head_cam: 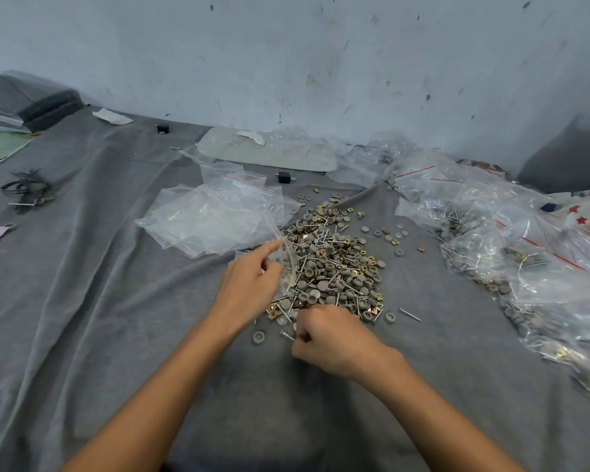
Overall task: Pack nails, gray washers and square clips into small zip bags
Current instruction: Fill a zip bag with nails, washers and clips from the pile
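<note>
Right hand [331, 338], fingers curled tight, seems to pinch a slim steel nail [286, 334] at the near edge of the heap of gray round washers, brassy square clips and nails [334, 264], mid gray cloth surface [116, 301]. Left hand [249, 284] pinches a small clear zip bag [285, 264]. The bag looks flimsy and slippery, best held by its mouth lip. No writing is legible.

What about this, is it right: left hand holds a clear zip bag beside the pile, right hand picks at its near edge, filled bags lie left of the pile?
No: the head view shows the filled bags right of the pile; empty bags lie on its left. The left hand does hold the zip bag, the right hand picks at the near edge.
</note>
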### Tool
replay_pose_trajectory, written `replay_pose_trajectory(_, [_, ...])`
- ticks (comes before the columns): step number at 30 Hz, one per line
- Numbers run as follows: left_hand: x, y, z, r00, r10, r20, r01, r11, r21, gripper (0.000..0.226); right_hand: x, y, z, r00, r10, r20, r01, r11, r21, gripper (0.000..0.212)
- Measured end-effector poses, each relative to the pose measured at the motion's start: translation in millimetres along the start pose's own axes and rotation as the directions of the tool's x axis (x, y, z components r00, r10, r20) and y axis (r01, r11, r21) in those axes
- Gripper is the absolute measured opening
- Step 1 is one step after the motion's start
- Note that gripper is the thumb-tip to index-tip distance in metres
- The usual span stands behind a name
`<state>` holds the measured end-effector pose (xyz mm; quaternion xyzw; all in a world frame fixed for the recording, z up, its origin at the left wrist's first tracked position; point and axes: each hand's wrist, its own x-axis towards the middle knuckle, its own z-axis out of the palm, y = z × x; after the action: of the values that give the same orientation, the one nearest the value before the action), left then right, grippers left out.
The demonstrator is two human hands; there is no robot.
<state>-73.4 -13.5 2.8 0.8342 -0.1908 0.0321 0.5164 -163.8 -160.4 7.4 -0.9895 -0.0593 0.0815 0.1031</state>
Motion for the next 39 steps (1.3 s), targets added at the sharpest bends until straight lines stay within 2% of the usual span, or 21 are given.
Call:
replay_pose_trajectory(2, [-0.8,0.1,-1.5,1.0,0.008,-0.006,-0.008,1.0,0.011,0.049,-2.8,8.4,-9.4,0.998,0.063,-0.014,-0.062,0.995,0.076,0.02])
replay_pose_trajectory(5, [-3.4,0.4,-2.8,1.0,0.016,0.0,-0.016,1.0,0.01,0.048,-5.5,22.0,-29.0,0.978,0.177,-0.114,-0.146,0.96,0.24,0.014])
replay_pose_trajectory(8, [-6.2,3.8,-2.7,0.999,0.027,0.021,-0.027,1.0,0.009,0.051,-3.9,24.2,-51.0,0.946,0.236,-0.222,-0.127,0.901,0.416,0.012])
replay_pose_trajectory(11, [-6.2,6.1,-4.1,0.999,0.021,0.025,-0.022,0.999,0.034,0.055,5.1,11.4,-66.9,0.949,0.206,-0.24,-0.1,0.915,0.391,0.013])
replay_pose_trajectory(15, [-5.2,6.5,-5.3,0.999,0.015,0.035,-0.017,0.999,0.046,0.056,21.7,-9.9,-73.3,0.966,0.146,-0.214,-0.104,0.975,0.197,0.022])
replay_pose_trajectory(18, [-4.8,5.7,-5.6,0.999,0.025,0.029,-0.026,0.998,0.05,0.055,27.1,-13.3,-72.6,0.95,0.16,-0.269,-0.083,0.957,0.278,0.02])
replay_pose_trajectory(22, [-3.0,3.1,-6.1,1.0,0.012,0.008,-0.013,1.0,0.016,0.054,22.6,-1.1,-64.1,0.895,0.263,-0.361,-0.1,0.906,0.412,0.019])
replay_pose_trajectory(25, [-1.4,1.3,-5.2,1.0,0.001,0.001,-0.001,1.0,-0.02,0.053,19.2,4.4,-45.9,0.95,0.223,-0.216,-0.157,0.945,0.287,0.014])
replay_pose_trajectory(28, [1.6,1.6,-3.6,1.0,-0.021,0.0,0.021,0.999,-0.024,0.055,19.9,-2.8,-21.8,0.987,0.13,-0.097,-0.11,0.976,0.19,0.009])
replay_pose_trajectory(32, [2.1,-0.1,-3.9,1.0,-0.012,0.014,0.012,1.0,-0.01,0.052,23.3,-5.5,-2.6,0.988,0.046,-0.146,-0.038,0.998,0.058,0.003])
replay_pose_trajectory(39, [2.6,-0.1,-5.7,1.0,-0.024,0.001,0.024,1.0,-0.007,0.054,26.7,-6.7,8.4,0.964,-0.008,-0.265,-0.026,0.992,-0.126,0.018])
